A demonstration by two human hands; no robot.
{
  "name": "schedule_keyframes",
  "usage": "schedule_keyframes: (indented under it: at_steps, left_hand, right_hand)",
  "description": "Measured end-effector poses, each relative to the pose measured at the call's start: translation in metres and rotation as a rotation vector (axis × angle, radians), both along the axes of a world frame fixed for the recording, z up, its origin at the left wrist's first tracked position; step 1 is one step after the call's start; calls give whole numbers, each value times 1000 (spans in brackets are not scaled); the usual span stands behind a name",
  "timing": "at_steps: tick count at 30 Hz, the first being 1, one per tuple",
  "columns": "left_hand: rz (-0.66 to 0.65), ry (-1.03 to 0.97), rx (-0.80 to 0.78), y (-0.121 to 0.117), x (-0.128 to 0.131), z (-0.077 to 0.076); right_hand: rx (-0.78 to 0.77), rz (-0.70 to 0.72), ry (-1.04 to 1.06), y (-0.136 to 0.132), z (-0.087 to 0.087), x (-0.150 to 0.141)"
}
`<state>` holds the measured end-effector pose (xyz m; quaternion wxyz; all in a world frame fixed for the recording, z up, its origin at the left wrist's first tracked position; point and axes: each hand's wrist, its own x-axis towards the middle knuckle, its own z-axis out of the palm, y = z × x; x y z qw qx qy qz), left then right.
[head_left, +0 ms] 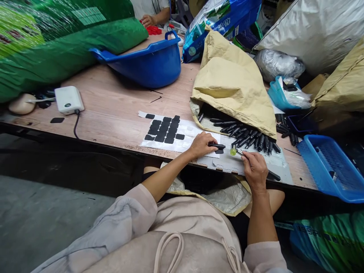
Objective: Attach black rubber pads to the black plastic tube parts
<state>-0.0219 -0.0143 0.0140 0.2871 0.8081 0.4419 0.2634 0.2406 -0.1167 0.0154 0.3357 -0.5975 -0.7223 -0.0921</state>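
L hand: L hand was closed to a pinch, one blk tube being gripped, kept abt level nr table front edge.
R hand: R hand was wrapped tight round a slim tool w/ yellow-grn tip; tip was held just R of tube, small gap left btwn.
Pile: loose blk tubes were heaped close behind both hands, partly covered by tan sack, its mouth turned twd worker.
Sheet: white sheet w/ rows of blk squares was spread L of tube, partly hidden by L hand.
Back: blue basin was set well behind sheet; blue bag was propped behind sack.
Far L: white box w/ cord was placed nr big grn bag.
Far R: blue basket was parked at table edge, well apart from R hand.
Co-worker: another person's hand was seen by red pcs.
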Motion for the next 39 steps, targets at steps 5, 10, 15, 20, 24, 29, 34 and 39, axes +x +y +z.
schedule_keyframes:
  at_steps: [5, 10, 15, 20, 24, 29, 34, 39]
  left_hand:
    - [12, 22, -56, 1, 2, 3]
    - [7, 26, -54, 0, 3, 3]
    - [17, 17, -48, 0, 3, 2]
    - [10, 27, -51, -1, 3, 4]
    - [18, 40, -49, 0, 3, 4]
    - [18, 29, -36, -1, 3, 4]
    - [33, 41, -11, -5, 5, 3]
    - [11, 55, 43, -2, 3, 3]
  right_hand:
    - [-10, 46, 112, -6, 25, -35]
    - [56, 74, 117, -3, 30, -58]
    - [39, 59, 20, 3, 16, -62]
    - [71, -2, 53, 1, 20, -58]
    - [54, -11, 72, -1, 20, -55]
    - [21, -39, 96, -1, 14, -47]
    - [27, -35, 126, -1, 12, -19]
    - [12, -35, -5, 1, -6, 12]
